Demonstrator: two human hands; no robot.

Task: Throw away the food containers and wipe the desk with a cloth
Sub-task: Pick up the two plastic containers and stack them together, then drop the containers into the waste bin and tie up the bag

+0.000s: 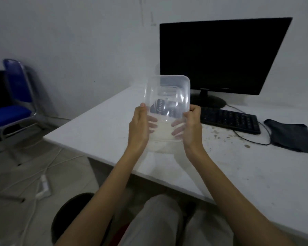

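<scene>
holding a clear food container between both hands, the person has it lifted above the near part of the white desk, touching nothing else. the left hand grips its left side and the right hand its right side, thumbs hooked over the rim and fingers curled behind the base, where they show through the plastic. both hands sit at the near end, level with each other, so neither is nearer. the container's long axis runs straight away from the body, far end tipped upward, open face turned toward the camera. it looks empty apart from a pale film low down.

the next step is probably carrying it off the desk to a bin. a dark round shape lies low on the person's left beside the knee, but i cannot tell whether it is a bin. the dark cloth lies well apart to the right, past the keyboard, with crumbs between, so wiping is not yet begun.
</scene>
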